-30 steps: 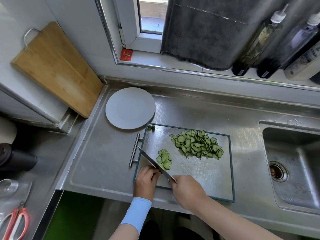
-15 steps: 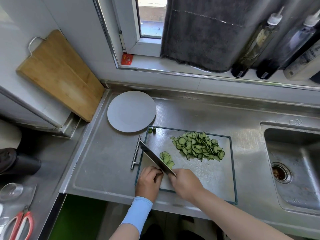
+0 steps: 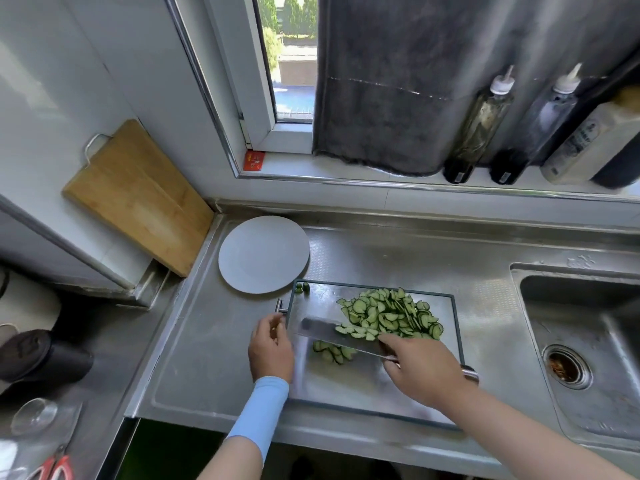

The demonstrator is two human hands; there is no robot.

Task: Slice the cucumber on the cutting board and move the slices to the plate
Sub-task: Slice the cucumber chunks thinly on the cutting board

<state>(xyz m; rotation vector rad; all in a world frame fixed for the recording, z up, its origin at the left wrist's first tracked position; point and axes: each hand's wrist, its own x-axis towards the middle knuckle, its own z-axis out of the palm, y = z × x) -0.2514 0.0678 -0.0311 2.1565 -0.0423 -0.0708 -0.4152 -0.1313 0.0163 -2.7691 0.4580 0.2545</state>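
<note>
Head view: the right hand (image 3: 420, 370) has its fingers wrapped round the knife (image 3: 332, 332), blade low across the cutting board (image 3: 346, 386). The cucumber slices (image 3: 391, 313) are heaped on the board's far half. The left hand (image 3: 272, 344) is at the board's left edge, its fingers too blurred to tell any hold. The plate (image 3: 263, 254) lies on the desk (image 3: 398, 258), just beside the board's far-left corner.

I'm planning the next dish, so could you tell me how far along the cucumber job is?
Slicing looks done: green cucumber slices lie piled on the steel cutting board, no whole piece. In hand: the right hand holds the broad steel knife flat among them. Left: the round white plate holds no slices.
</note>
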